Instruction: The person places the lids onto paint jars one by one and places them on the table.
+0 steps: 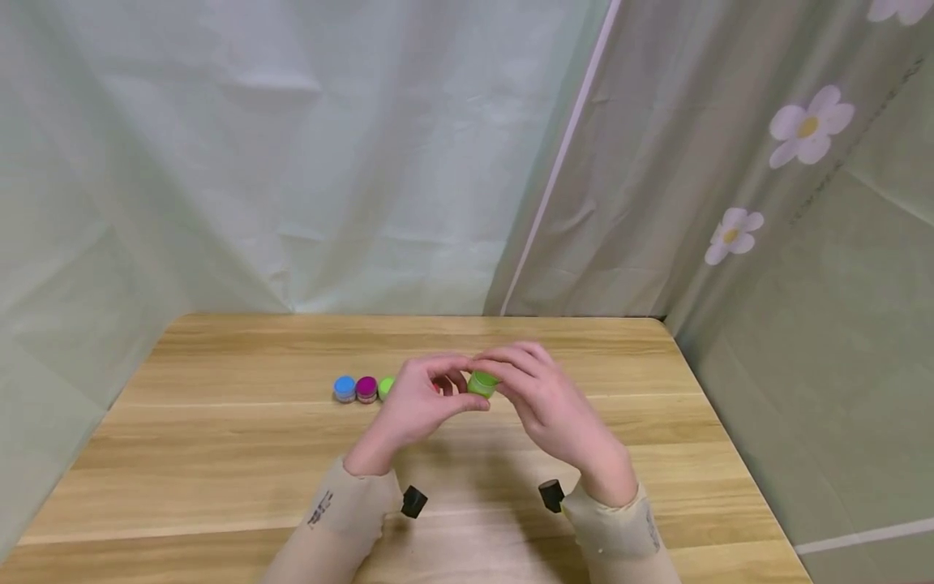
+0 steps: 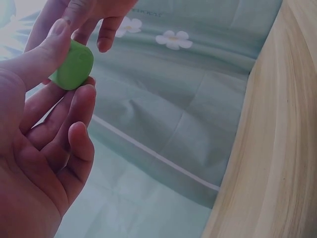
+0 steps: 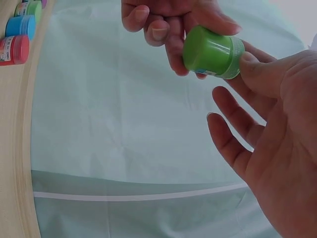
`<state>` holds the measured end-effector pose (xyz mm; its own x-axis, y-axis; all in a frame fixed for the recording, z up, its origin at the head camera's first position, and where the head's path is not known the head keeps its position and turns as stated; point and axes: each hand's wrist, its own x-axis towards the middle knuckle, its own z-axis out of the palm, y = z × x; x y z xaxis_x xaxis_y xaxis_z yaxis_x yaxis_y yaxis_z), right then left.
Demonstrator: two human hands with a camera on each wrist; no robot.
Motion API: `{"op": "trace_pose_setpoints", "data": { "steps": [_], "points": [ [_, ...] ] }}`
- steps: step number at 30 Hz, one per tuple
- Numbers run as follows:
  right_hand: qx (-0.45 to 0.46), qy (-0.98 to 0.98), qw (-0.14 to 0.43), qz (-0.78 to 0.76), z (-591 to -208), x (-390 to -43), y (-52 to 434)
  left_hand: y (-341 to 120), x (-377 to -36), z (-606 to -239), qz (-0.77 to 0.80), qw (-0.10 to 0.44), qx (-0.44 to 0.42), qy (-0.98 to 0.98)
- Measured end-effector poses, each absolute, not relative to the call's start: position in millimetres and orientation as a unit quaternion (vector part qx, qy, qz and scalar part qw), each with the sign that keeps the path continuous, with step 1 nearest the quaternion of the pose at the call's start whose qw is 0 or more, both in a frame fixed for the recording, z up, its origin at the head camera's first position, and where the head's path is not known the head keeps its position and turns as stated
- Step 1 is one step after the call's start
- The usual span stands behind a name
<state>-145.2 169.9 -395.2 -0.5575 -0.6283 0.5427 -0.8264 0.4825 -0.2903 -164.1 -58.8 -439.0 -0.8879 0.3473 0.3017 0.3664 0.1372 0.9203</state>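
The small green jar [image 1: 482,383] is held up in the air above the middle of the wooden counter [image 1: 219,454], caught between both hands, and it serves here as the landmark. Wide bare wood lies on every side below it: a broad stretch toward the counter's right edge, another toward the near edge where the two sleeves come in, and a band behind it up to the far edge, where pale green curtain hangs. Left of the jar a row of little pots stands on the counter: a blue pot [image 1: 344,387] farthest out, a magenta pot [image 1: 366,388] touching it, then another green pot [image 1: 385,387] half covered by the left hand [image 1: 416,405]. A red pot [image 3: 13,49] shows only in the right wrist view, cut by the frame edge; from the head view it is almost wholly hidden behind the fingers. The left hand pinches the jar between thumb and fingertips, its other fingers loosely bent. The right hand [image 1: 543,397] reaches in from the jar's right, thumb and fingers curled onto the jar's end, its palm turned down. Whether the jar's lid is tight or loosened cannot be made out.
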Motion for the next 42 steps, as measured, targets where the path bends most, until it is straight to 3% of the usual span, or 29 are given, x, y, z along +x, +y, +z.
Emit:
{"op": "trace_pose_setpoints", "data": {
  "steps": [24, 42],
  "points": [
    [0.364, -0.869, 0.184, 0.279, -398.1, -144.5, 164.7, -53.9, -165.3, -436.8, -0.594, 0.019, -0.289, -0.751],
    [0.378, -0.867, 0.152, 0.286, -398.2, -140.4, 170.3, -56.0, -160.4, -433.8, -0.611, 0.005, -0.243, -0.753]
  ]
}}
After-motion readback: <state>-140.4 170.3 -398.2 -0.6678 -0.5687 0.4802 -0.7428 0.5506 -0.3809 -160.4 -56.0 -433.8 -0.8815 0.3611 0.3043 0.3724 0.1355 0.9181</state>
